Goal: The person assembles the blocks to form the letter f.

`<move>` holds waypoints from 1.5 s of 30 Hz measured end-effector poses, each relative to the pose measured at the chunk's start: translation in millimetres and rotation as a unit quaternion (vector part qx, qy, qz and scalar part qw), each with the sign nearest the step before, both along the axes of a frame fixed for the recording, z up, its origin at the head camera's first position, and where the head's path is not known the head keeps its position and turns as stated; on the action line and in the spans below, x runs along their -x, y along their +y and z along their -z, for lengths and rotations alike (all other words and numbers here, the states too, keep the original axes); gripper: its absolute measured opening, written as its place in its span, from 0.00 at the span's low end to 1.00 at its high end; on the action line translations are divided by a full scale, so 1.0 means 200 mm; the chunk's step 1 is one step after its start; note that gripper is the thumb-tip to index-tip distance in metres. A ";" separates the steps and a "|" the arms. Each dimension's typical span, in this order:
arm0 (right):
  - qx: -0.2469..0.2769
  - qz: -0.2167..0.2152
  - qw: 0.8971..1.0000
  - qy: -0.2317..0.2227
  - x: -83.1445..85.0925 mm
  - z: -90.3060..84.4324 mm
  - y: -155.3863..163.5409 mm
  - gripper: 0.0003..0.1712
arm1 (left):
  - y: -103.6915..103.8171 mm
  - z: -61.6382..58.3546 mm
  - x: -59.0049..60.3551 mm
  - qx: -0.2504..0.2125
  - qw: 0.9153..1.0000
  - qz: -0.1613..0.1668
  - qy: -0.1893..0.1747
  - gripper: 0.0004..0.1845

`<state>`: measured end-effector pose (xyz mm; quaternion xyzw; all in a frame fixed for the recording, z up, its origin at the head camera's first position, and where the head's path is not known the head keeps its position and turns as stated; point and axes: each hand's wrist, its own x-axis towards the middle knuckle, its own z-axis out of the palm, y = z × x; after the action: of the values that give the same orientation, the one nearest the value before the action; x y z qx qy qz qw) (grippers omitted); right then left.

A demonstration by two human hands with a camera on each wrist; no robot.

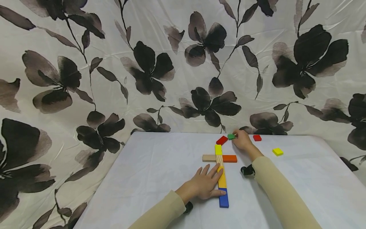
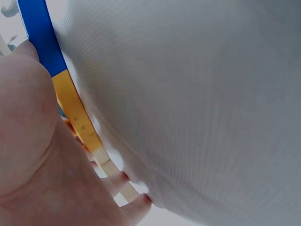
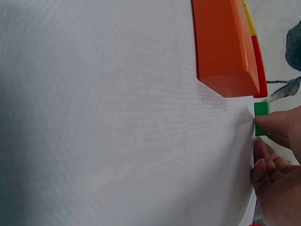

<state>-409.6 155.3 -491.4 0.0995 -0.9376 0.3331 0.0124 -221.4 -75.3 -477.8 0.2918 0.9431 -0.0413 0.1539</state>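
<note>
Near the table's far edge my right hand [image 1: 242, 140] pinches a green block [image 1: 231, 136] between thumb and fingers. A slanted red block [image 1: 221, 140] lies just left of it. My left hand [image 1: 203, 183] rests with spread fingers along a column of blocks, its thumb on the blue block [image 1: 224, 200] and fingertips by the yellow-orange block [image 1: 222, 181]. Farther up come a plain wooden block [image 1: 219, 160] and a yellow block [image 1: 218, 149]. A tan block [image 1: 208, 158] and an orange block [image 1: 230, 158] stick out sideways there. Part of the column is hidden under the fingers.
To the right of my right hand lie a loose red block [image 1: 257, 138] and a loose yellow block [image 1: 277, 151]. A white cloth covers the table [image 1: 157, 152]. Behind its far edge hangs a flower-patterned cloth [image 1: 171, 117].
</note>
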 end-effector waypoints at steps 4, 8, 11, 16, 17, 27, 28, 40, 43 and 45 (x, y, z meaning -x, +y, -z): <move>-0.002 0.001 1.000 0.001 0.00 0.00 -0.01 0.21 | 0.00 -0.02 -0.01 -0.002 1.000 0.001 -0.002 0.49; -0.003 0.002 1.000 0.002 -0.01 -0.01 -0.01 0.21 | 0.00 -0.02 -0.01 -0.002 1.000 0.002 -0.002 0.49; -0.005 0.002 1.000 0.004 -0.01 -0.01 -0.02 0.21 | 0.00 0.00 0.00 -0.001 1.000 0.002 -0.001 0.49; -0.005 0.003 1.000 0.011 -0.01 -0.01 -0.03 0.21 | 0.00 0.03 0.01 -0.002 1.000 0.002 0.008 0.49; -0.004 0.004 1.000 0.011 -0.01 -0.02 -0.03 0.21 | 0.00 0.03 0.01 -0.002 1.000 0.002 0.009 0.49; -0.006 0.010 1.000 0.007 -0.01 -0.02 -0.03 0.21 | 0.00 -0.02 -0.01 -0.004 1.000 0.001 0.001 0.49; -0.005 0.011 1.000 0.007 -0.01 -0.02 -0.03 0.21 | 0.00 -0.03 -0.02 -0.005 1.000 0.001 0.001 0.49; -0.003 0.009 1.000 0.003 -0.02 -0.03 -0.03 0.22 | 0.00 -0.03 -0.01 0.001 1.000 0.002 -0.006 0.49; -0.003 0.008 1.000 -0.002 -0.03 -0.03 -0.03 0.23 | 0.00 -0.03 -0.02 -0.001 1.000 0.002 0.002 0.49; -0.004 0.005 1.000 -0.007 -0.03 -0.03 -0.02 0.25 | 0.00 -0.04 -0.03 0.001 1.000 0.003 0.005 0.49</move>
<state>-403.6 151.1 -486.0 0.0924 -0.9393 0.3303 0.0072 -216.4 -75.7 -469.8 0.2939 0.9430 -0.0441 0.1498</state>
